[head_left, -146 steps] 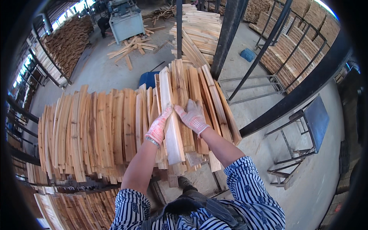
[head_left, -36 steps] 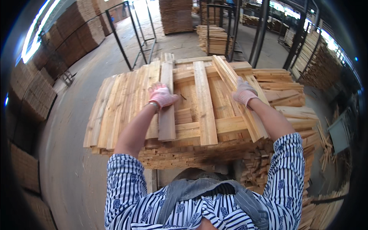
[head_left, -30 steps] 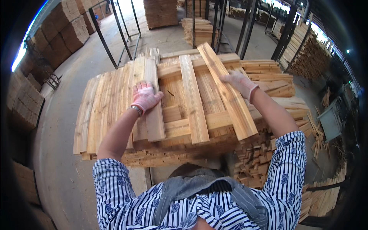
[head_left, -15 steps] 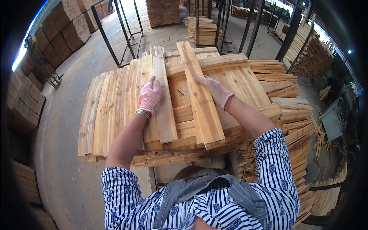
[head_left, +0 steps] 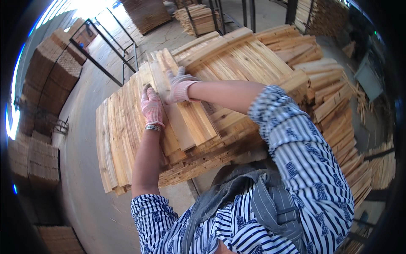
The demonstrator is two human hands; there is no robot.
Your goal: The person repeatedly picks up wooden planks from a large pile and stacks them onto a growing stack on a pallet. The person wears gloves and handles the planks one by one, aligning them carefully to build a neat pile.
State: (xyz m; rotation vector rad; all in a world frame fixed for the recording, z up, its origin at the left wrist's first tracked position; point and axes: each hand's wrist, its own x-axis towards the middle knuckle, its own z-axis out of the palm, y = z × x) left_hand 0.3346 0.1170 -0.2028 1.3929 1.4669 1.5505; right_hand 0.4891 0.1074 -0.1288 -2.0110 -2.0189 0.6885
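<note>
A layer of narrow wooden boards (head_left: pixel 120 135) lies side by side on top of a low stack. My left hand (head_left: pixel 151 108), in a pink-and-white knit glove, rests on the boards with its fingers stretched out, against the edge of a pale board (head_left: pixel 176 129). Close beside it to the right lies a yellower knotty board (head_left: pixel 198 122). My right hand (head_left: pixel 182 86), gloved too, reaches across and lies over the upper part of these two boards, fingers spread. The hand hides part of them. Neither palm shows.
A crosswise board (head_left: pixel 220 48) lies on the stack's far side. Piles of loose boards (head_left: pixel 334 106) stand along the right. Black metal frames (head_left: pixel 99 51) rise beyond the stack. Tall bundled wood stacks (head_left: pixel 50 76) line the left, across the concrete floor (head_left: pixel 80 169).
My right hand has moved left, and the knotty board has come up against the pale board. Its fingers have shifted onto the boards' upper part. The view has turned.
</note>
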